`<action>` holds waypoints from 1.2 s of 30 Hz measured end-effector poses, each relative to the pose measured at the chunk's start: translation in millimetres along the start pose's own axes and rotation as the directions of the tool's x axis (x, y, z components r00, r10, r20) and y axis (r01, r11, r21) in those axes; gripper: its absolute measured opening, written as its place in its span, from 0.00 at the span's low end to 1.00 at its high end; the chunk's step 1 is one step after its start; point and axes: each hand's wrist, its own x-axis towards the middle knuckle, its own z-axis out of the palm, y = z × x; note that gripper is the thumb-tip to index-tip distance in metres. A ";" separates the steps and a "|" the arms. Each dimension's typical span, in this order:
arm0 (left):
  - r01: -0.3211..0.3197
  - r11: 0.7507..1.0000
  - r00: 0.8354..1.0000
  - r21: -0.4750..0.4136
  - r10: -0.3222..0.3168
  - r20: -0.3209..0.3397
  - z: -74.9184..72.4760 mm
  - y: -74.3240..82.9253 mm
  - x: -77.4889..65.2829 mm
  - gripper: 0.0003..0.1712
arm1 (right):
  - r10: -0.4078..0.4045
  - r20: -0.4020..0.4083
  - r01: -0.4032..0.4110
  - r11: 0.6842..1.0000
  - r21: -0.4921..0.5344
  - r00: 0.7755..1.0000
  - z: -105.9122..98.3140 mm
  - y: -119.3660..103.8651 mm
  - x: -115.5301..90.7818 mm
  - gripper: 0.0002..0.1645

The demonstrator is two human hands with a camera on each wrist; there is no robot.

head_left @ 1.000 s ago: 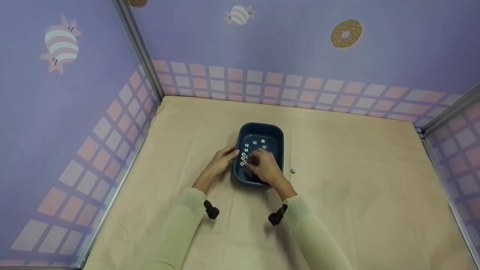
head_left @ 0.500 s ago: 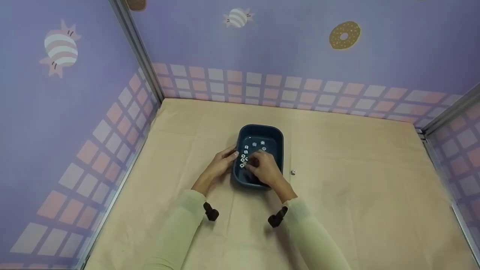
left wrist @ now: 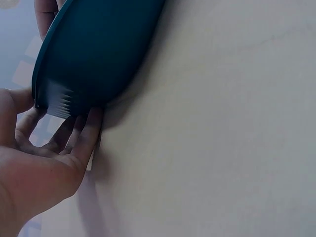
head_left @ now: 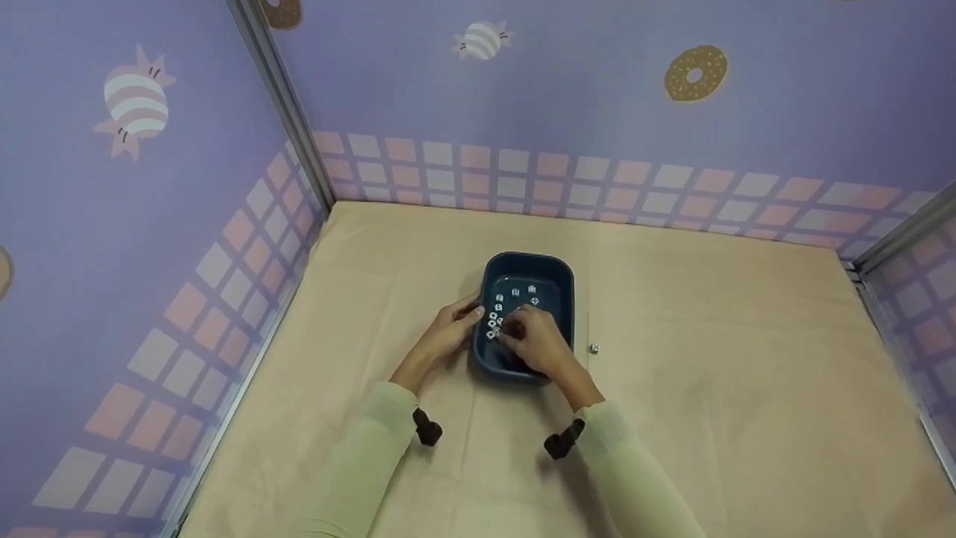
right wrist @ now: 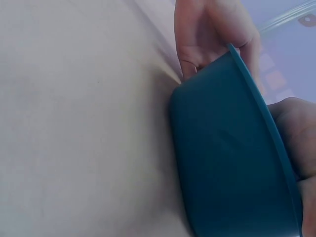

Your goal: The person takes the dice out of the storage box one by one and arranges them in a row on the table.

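A dark blue plastic tub [head_left: 556,288] with rounded corners sits on the cloth. Several small white dice [head_left: 499,297] lie inside it, mostly along its left side. My left hand [head_left: 450,329] holds the tub's left side; in the left wrist view its thumb is at the rim and its fingers [left wrist: 89,131] are against the outer wall. My right hand [head_left: 539,340] reaches inside the tub with curled fingers, thumb and forefinger pinching a die [head_left: 497,331] at the left-hand cluster. The tub wall hides those fingertips in the right wrist view.
One loose die [head_left: 594,348] lies on the beige cloth [head_left: 709,388] just right of the tub. Purple panels [head_left: 567,90] with candy, doughnut and check prints stand behind and at both sides. Black wrist mounts [head_left: 427,429] stick out inward from both sleeves.
The head view shifts slightly, so everything sits a little lower and farther right in it. Both hands keep their places at the tub, and the dice stay in the same arrangement.
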 end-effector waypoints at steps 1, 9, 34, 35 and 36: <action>-0.010 1.000 1.000 0.014 0.010 0.003 1.5 0.8 1.1 0.33 | 0.002 0.001 -0.002 1.000 -0.002 1.000 -2.0 0.7 -0.2 0.11; -0.025 0.999 1.000 0.048 0.024 0.017 10.8 5.7 9.2 0.32 | 0.008 0.032 -0.008 1.000 -0.003 0.999 -13.9 7.0 -2.9 0.10; 0.016 1.000 1.000 0.003 -0.015 -0.015 -1.3 -3.0 1.3 0.33 | 0.001 0.043 -0.001 1.000 0.011 0.999 -0.5 -0.5 -1.8 0.10; 0.020 1.000 1.000 -0.010 -0.020 -0.014 -2.1 -3.1 1.2 0.33 | -0.002 0.044 0.001 1.000 0.010 0.999 -0.2 -0.9 -1.2 0.10; 0.022 1.000 1.000 -0.019 -0.022 -0.011 -2.7 -2.9 1.0 0.33 | -0.006 0.045 0.005 1.000 0.012 0.999 -0.1 -1.3 -0.5 0.10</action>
